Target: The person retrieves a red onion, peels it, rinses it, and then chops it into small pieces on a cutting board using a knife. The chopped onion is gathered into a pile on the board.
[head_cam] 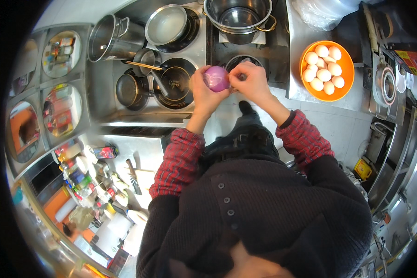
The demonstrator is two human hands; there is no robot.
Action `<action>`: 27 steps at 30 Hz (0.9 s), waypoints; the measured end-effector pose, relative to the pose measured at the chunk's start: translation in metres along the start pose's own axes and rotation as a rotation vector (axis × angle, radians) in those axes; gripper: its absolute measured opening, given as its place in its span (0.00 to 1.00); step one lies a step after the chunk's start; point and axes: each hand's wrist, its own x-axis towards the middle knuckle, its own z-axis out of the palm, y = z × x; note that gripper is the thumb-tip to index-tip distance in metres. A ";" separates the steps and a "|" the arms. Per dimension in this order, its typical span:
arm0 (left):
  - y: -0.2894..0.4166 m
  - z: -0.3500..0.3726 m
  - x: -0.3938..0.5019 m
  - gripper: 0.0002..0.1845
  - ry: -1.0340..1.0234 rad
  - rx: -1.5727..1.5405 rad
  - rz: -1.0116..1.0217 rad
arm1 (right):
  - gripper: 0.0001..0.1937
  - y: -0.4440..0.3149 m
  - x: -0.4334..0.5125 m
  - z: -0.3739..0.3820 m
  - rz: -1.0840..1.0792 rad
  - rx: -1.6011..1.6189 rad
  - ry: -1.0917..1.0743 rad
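Observation:
In front of me my left hand [207,91] is wrapped around a purple red onion [217,79] with a shiny, smooth surface. My right hand [249,80] meets the onion's right side, thumb and fingertips pinched at its edge. Any bit of skin between those fingertips is too small to make out. Beneath the right hand, partly hidden by it, is a round dark bin [232,62] with what looks like a black liner. Both forearms wear red plaid sleeve covers.
To the left, a stove carries a black frying pan [175,95], a small saucepan [142,64] with chopsticks [144,65] across it, and a tall stockpot [106,38]. A metal bowl [166,24] and a large pot [239,17] stand farther off. At right, an orange bowl [347,83] holds several eggs [324,75].

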 end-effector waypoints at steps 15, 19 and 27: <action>-0.002 -0.023 -0.003 0.51 -0.378 -0.796 -0.283 | 0.09 0.058 0.005 -0.014 0.124 0.188 -0.152; -0.003 -0.024 -0.001 0.51 -0.411 -0.758 -0.282 | 0.08 0.033 0.013 -0.015 0.447 0.541 -0.354; -0.008 -0.021 0.001 0.50 -0.368 -0.777 -0.280 | 0.06 0.026 0.003 -0.028 0.408 0.712 -0.382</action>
